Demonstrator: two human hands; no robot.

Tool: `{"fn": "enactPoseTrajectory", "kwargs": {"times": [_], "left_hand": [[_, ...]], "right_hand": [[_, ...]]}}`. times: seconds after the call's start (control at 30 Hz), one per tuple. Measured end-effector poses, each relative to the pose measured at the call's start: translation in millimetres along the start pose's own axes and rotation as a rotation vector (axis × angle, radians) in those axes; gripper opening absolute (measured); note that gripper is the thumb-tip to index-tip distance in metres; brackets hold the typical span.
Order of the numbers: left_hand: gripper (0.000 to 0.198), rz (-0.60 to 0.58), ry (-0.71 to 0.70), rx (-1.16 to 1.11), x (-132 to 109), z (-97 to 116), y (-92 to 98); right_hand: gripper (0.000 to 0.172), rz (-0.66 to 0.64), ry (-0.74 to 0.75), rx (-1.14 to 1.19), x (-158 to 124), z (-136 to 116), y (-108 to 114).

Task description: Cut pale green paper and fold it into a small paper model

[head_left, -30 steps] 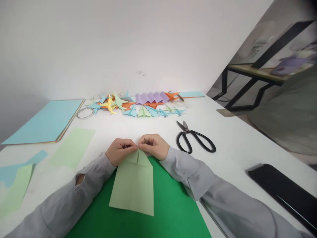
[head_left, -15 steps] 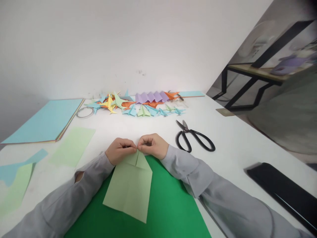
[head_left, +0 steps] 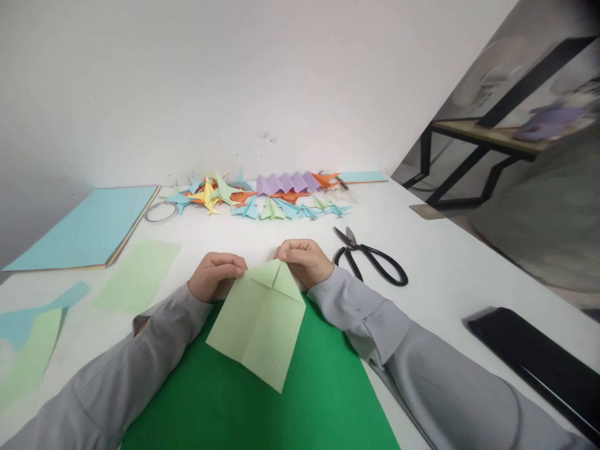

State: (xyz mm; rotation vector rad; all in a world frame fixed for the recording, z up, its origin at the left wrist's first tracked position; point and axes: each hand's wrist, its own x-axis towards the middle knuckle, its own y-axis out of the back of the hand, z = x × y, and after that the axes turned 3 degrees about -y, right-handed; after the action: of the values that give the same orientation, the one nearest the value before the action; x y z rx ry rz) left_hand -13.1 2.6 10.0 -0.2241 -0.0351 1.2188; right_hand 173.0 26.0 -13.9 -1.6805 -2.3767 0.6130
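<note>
A pale green folded paper point(head_left: 260, 322) with a pointed top lies tilted over a dark green sheet point(head_left: 300, 400) on the white table point(head_left: 435, 262). My left hand point(head_left: 213, 276) is closed on the paper's upper left edge. On the other side, my right hand point(head_left: 304, 259) pinches the pointed tip. Both wrists wear grey sleeves. Black scissors point(head_left: 370, 262) lie just right of my right hand.
A row of folded paper shapes point(head_left: 262, 197) in several colours lies along the far wall, with a tape ring point(head_left: 160, 212). A stack of coloured sheets point(head_left: 87, 228) sits at the left, loose green and blue sheets point(head_left: 135, 275) nearer. A black flat object point(head_left: 539, 365) lies at right.
The hands have moved apart and a little farther away. The pale green paper has turned counter-clockwise and its near edge has come off the green sheet.
</note>
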Motion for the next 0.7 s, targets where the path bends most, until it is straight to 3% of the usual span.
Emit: {"fn": "enactPoseTrajectory", "kwargs": {"times": [0.13,0.23,0.33,0.47,0.6,0.7], "left_hand": [[0.012,-0.031,-0.109,-0.019,2,0,4.9],[0.016,0.015,-0.166,0.017,3,-1,5.4],[0.019,0.049,-0.090,0.110,2,0,0.5],[0.026,-0.072,0.080,0.273,-1,2,-6.0],[0.028,-0.185,0.090,0.379,0,3,-5.7],[0.027,-0.188,0.073,0.465,2,0,-5.4]], "right_hand": [[0.006,0.018,0.017,0.119,2,-3,3],[0.007,-0.010,-0.003,0.073,1,-3,4],[0.011,-0.052,-0.036,-0.073,-1,-2,2],[0.020,-0.086,-0.030,-0.240,-5,1,-4],[0.025,-0.112,-0.008,-0.399,-8,5,-11],[0.027,-0.140,0.015,-0.471,-9,7,-13]]}}
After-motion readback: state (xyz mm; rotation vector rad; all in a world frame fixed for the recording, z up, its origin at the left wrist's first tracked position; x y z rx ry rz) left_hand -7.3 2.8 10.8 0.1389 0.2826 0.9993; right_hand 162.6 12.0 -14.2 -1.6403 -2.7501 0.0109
